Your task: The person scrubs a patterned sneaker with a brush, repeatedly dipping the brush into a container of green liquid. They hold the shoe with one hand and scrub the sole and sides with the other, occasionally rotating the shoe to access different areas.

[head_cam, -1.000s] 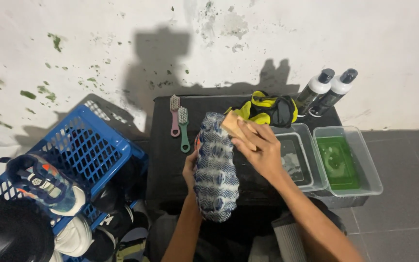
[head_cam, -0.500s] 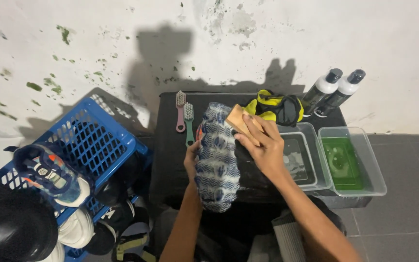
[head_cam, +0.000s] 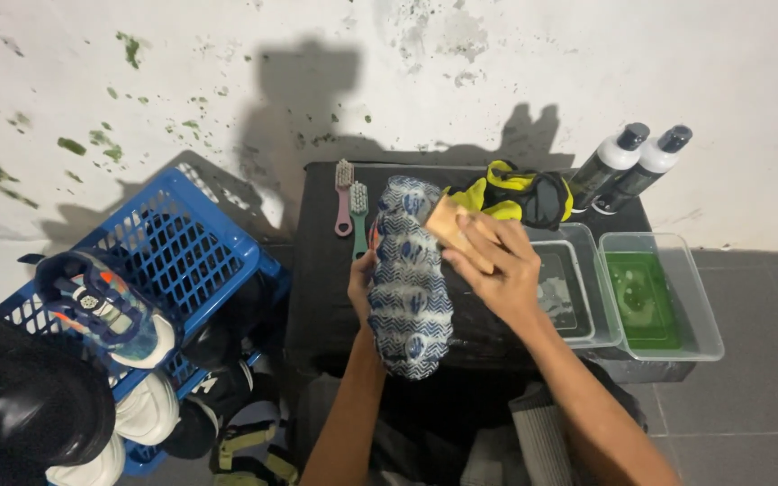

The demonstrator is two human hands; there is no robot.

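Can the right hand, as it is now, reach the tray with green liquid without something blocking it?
Probably yes. The right hand holds a tan block against the shoe; the green tray sits open-topped just beside it, one clear tray between.

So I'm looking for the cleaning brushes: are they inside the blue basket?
No, the two brushes lie on the black table beside the shoe; the blue basket holds only shoes.

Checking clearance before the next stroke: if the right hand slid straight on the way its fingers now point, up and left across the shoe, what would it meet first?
Probably the green brush beside the shoe; the right hand presses a tan block there. Depth is unclear.
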